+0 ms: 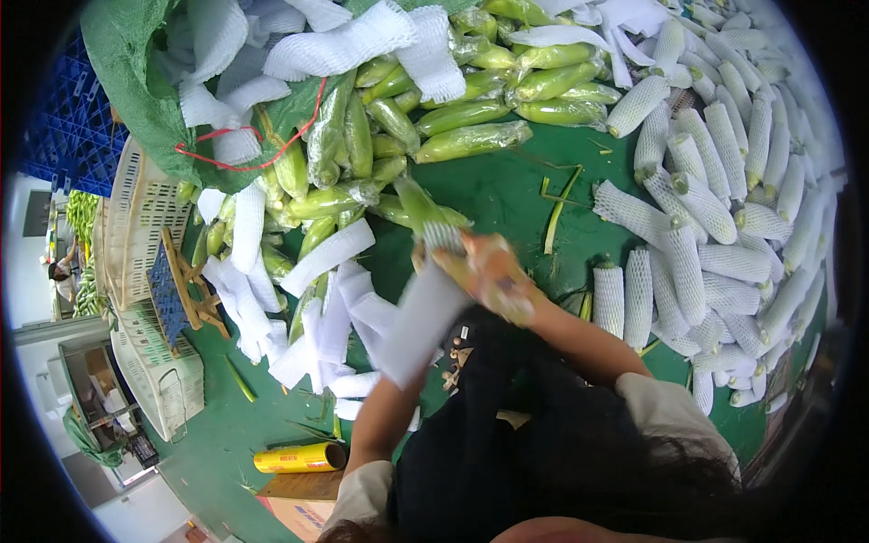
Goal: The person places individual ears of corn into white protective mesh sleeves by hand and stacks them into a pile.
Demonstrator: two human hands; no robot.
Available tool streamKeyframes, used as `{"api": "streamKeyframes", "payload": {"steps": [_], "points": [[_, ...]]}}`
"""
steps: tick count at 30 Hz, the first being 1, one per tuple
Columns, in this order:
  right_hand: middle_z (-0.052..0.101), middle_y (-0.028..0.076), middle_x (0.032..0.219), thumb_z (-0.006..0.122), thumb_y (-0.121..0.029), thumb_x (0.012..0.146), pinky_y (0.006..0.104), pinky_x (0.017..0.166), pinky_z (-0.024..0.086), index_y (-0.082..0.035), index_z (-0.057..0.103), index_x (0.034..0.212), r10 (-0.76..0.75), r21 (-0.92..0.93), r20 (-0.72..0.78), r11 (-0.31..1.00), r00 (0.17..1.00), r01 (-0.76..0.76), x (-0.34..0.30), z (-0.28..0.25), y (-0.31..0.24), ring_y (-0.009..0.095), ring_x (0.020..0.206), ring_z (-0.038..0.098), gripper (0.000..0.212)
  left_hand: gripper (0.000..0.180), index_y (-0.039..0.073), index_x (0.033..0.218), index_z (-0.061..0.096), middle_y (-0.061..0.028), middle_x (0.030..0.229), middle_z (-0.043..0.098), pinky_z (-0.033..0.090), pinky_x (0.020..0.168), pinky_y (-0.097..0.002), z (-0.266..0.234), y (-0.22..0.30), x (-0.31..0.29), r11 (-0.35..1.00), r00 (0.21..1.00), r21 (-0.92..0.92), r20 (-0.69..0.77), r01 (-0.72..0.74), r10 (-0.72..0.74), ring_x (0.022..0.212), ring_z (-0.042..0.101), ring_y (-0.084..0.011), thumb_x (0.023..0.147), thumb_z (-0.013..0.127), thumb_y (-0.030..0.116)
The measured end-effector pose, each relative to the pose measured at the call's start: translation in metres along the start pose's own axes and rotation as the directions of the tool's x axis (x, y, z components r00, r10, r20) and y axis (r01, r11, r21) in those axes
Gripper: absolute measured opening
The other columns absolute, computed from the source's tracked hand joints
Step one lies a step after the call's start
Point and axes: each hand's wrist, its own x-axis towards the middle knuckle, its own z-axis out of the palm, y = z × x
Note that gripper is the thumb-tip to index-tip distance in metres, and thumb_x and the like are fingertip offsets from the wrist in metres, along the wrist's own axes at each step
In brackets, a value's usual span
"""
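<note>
In front of me, a green ear of corn (417, 204) points up and away, its lower end inside a white foam net sleeve (418, 330). My right hand (496, 276), in a patterned glove and blurred by motion, is closed around the sleeve near the corn's lower end. The loose part of the sleeve hangs toward me and covers most of my left hand (419, 257); only a bit shows beside the corn, so its grip is unclear. Flat empty foam sleeves (330, 258) lie to the left, among film-wrapped ears of corn (475, 142).
Sleeved ears of corn (685, 271) are heaped on the right of the green surface (543, 213). At the far left are a green sack (127, 86), white plastic crates (161, 376) and a small wooden stool (186, 290). A yellow film roll (299, 457) lies beside a cardboard box (303, 507).
</note>
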Motion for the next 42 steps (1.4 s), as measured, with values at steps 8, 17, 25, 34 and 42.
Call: {"api": "streamKeyframes", "payload": {"steps": [8, 17, 25, 34, 42], "points": [[0.062, 0.007, 0.065, 0.057, -0.018, 0.075, 0.0231, 0.052, 0.046, 0.001, 0.062, 0.073, 0.266, -0.228, -0.381, 0.901, 0.886, -0.369, -0.033, -0.036, 0.007, 0.012, 0.056, 0.058, 0.020, 0.011, 0.002, 0.081, 0.057, -0.0114, 0.075, 0.060, 0.045, 0.057, -0.0334, 0.047, 0.013, -0.060, 0.977, 0.998, -0.205, 0.043, 0.052, -0.044, 0.063, 0.057, -0.0219, 0.076, 0.050, 0.008], [0.057, 0.008, 0.102, 0.044, -0.021, 0.086, 0.0314, 0.074, 0.045, -0.001, 0.049, 0.109, 0.229, 0.655, -0.292, 0.756, 0.929, 0.019, -0.030, -0.062, 0.194, 0.020, 0.088, 0.055, 0.031, 0.010, -0.004, 0.074, 0.057, -0.0101, 0.068, 0.061, 0.043, 0.052, -0.0319, 0.027, -0.077, 0.025, 0.982, 0.836, 0.178, -0.528, -0.064, 0.150, 0.056, 0.054, -0.0189, 0.072, 0.054, 0.005], [0.049, 0.003, 0.072, 0.037, -0.027, 0.088, 0.0289, 0.057, 0.044, -0.008, 0.049, 0.091, 0.152, 0.863, -0.276, 0.475, 0.949, 0.175, -0.119, -0.208, 0.065, 0.016, 0.064, 0.049, 0.023, 0.050, -0.001, 0.108, 0.046, -0.0203, 0.096, 0.053, 0.040, 0.072, -0.0400, 0.100, 0.078, -0.014, 0.714, 0.842, 0.561, -0.055, -0.419, 0.537, 0.085, 0.050, -0.0338, 0.067, 0.061, 0.024], [0.056, 0.016, 0.095, 0.059, -0.033, 0.078, 0.0324, 0.066, 0.046, -0.005, 0.044, 0.115, -0.214, -0.778, 0.030, 0.608, 0.976, 0.157, 0.008, -0.031, 0.057, 0.026, 0.075, 0.057, 0.048, 0.042, 0.011, 0.100, 0.056, -0.0128, 0.099, 0.053, 0.037, 0.081, -0.0430, -0.159, 0.105, -0.005, 0.003, 0.910, 0.978, -0.196, 0.209, 0.365, 0.096, 0.048, -0.0319, 0.061, 0.064, 0.024], [0.058, 0.011, 0.089, 0.064, -0.029, 0.072, 0.0317, 0.070, 0.046, -0.003, 0.054, 0.100, -0.339, -0.454, 0.001, 0.838, 0.941, 0.303, 0.025, -0.003, 0.033, 0.025, 0.080, 0.057, 0.039, 0.039, -0.007, 0.110, 0.046, -0.0115, 0.097, 0.056, 0.045, 0.073, -0.0254, -0.067, 0.126, -0.044, 0.991, 0.967, -0.059, 0.218, -0.118, 0.128, 0.081, 0.055, -0.0164, 0.076, 0.055, 0.011]]}}
